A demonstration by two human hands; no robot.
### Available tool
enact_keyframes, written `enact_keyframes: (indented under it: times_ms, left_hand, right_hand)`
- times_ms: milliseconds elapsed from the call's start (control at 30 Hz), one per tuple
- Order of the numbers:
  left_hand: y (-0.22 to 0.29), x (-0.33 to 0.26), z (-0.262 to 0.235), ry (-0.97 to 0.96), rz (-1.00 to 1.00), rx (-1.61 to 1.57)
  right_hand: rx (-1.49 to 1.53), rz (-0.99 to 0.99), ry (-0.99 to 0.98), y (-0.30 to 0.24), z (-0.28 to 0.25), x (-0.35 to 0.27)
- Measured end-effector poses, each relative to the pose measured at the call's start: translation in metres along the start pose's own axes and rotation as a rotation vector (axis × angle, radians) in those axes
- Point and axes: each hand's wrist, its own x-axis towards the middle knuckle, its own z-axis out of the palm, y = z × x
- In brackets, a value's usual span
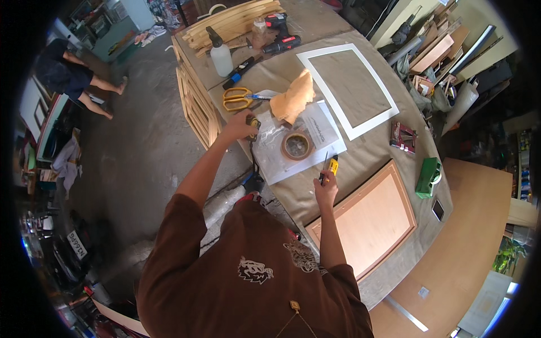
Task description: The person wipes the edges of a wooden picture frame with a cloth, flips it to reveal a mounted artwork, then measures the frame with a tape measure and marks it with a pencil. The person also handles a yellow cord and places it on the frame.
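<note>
My left hand [241, 126] is closed around a black-and-yellow tape measure [255, 125] at the table's left edge. Close to the front edge, my right hand [326, 190] grips a yellow-and-black utility knife [333, 165]; a thin pointed piece shows beside it. Between the hands a roll of brown tape [297, 145] lies on papers in clear plastic [267, 160]. A crumpled orange cloth [293, 97] rests at the papers' far side. Yellow-handled scissors [238, 99] lie beyond my left hand.
A white mat frame [352, 130] lies at the far right, and a wooden framed panel [372, 222] nearer. A stapler [403, 137], green tape dispenser [429, 177] and phone [438, 210] line the right side. A spray bottle [221, 59], drill [282, 42] and wood strips [231, 25] stand behind. Another person [62, 70] is far left.
</note>
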Motion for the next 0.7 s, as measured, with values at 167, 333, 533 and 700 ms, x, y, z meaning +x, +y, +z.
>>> enact_keyframes:
  times_ms: [167, 333, 533, 700]
  left_hand:
    - [0.013, 0.047, 0.001, -0.124, -0.006, 0.020]
    - [0.003, 0.075, 0.010, -0.363, -0.001, -0.078]
    - [-0.005, 0.076, 0.011, -0.312, 0.090, 0.097]
    - [-0.044, 0.083, 0.010, -0.097, 0.414, 0.192]
  right_hand:
    - [0.199, 0.299, 0.148, -0.003, 0.065, 0.013]
    - [0.056, 0.289, 0.190, -0.032, 0.070, 0.005]
    - [0.061, 0.268, 0.193, -0.046, 0.069, -0.004]
    - [0.022, 0.157, 0.213, -0.044, 0.078, -0.014]
